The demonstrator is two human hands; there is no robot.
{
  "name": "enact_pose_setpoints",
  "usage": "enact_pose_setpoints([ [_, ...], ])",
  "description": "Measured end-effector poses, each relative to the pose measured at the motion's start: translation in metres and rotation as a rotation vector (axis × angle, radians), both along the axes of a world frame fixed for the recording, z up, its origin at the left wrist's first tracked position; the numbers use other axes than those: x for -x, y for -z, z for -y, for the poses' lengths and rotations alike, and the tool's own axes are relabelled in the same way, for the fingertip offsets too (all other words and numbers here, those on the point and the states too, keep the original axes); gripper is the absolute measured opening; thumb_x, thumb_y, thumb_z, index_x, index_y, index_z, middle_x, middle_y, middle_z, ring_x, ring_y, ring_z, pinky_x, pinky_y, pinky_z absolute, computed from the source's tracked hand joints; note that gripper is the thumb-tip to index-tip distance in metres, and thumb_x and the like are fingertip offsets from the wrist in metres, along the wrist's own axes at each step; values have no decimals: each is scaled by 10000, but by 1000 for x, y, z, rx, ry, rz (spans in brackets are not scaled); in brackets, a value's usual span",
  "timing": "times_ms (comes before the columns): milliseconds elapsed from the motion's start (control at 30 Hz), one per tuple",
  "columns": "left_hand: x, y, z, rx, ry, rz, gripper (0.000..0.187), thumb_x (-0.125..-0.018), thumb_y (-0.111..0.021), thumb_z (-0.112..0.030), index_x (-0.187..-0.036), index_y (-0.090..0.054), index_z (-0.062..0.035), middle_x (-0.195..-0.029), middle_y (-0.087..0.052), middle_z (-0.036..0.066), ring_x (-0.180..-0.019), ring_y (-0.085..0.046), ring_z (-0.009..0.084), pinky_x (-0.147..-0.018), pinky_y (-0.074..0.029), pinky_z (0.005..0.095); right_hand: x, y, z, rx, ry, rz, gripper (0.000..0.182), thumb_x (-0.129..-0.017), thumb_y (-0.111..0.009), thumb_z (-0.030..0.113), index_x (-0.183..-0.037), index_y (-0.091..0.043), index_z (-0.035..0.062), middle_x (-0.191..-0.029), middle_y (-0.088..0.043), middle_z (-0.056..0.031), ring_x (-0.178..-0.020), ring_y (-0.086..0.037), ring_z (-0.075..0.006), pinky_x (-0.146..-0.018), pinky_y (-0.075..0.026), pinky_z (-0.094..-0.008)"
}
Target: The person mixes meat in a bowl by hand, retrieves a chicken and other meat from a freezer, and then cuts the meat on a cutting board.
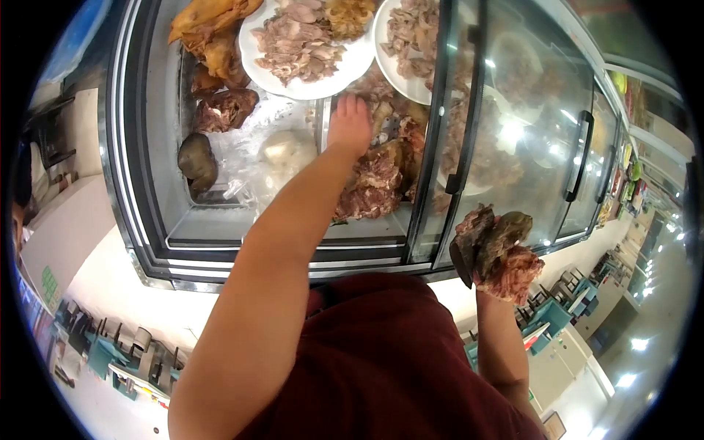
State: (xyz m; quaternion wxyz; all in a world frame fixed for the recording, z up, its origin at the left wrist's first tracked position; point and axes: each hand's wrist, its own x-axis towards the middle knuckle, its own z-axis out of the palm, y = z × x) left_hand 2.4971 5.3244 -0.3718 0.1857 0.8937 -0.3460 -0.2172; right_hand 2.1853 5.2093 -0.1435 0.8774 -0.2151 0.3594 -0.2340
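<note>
My left hand (350, 126) reaches down into the open display case, fingers stretched out at the edge of a metal tray (320, 121), just below a white plate (293, 89) of sliced meat. Chunks of dark cooked meat (378, 180) lie beside and under that wrist. On the right, outside the case, my right hand (481, 282) is closed around several pieces of dark cooked meat (500, 253), which hide most of its fingers. Left of my forearm sits a clear plastic bag (282, 158) with something pale and round inside.
A second plate (409, 86) of sliced meat stands partly under the sliding glass lid (513, 110). Golden-brown poultry (213, 37), a meat chunk (226, 110) and a dark rounded piece (198, 163) lie at the left. The case's frame (286, 257) runs between my body and the food.
</note>
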Motion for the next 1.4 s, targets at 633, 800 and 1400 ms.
enact_pose_setpoints([
  [633, 17, 11, 20, -299, 252, 40, 520, -892, -561, -207, -1380, -417, -97, -1416, -398, 141, -1348, -315, 404, -947, -411, 657, 15, 7, 14, -11, 32, -79, 632, -907, -541, 554, -1331, -540, 86, -1325, -539, -158, -1229, -480, -350, -1042, -403, -502],
  [800, 9, 6, 22, -255, 284, 14, 529, -882, -586, -208, -1375, -417, -120, -1386, -413, 134, -1340, -314, 406, -924, -424, 675, -11, -15, 3, -18, 119, -170, 657, -894, -566, 544, -1339, -523, 62, -1338, -528, -163, -1218, -492, -345, -1020, -427, -502],
  [1400, -29, -41, -10, 117, 77, -492, 696, -654, -772, -178, -1299, -539, -62, -1206, -621, 163, -1140, -570, 327, -968, -486, 423, 4, -2, 12, 15, 102, -126, 563, -949, -477, 499, -1333, -536, 92, -1323, -551, -132, -1250, -478, -330, -1083, -380, -490],
])
